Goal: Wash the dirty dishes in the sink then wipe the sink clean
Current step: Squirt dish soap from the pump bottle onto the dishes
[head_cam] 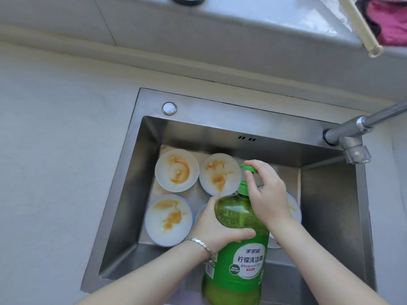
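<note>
A large green dish-soap bottle (pixel 239 243) is held over the steel sink (pixel 132 172). My left hand (pixel 217 227) grips the bottle's shoulder from the left. My right hand (pixel 265 192) rests on the green pump head (pixel 247 167), fingers curled over it. Three white dishes smeared with orange sauce lie on the sink floor: one at the back left (pixel 176 170), one at the back middle (pixel 219 173), one at the front left (pixel 168 220). More dishes (pixel 294 209) are mostly hidden behind the bottle and my arms.
A chrome faucet (pixel 352 137) reaches in from the right over the sink's back corner. A round metal cap (pixel 169 108) sits on the sink's back ledge. Grey countertop (pixel 55 150) spreads left. A pink cloth (pixel 391 23) and a cream rod (pixel 361 25) lie on the window ledge.
</note>
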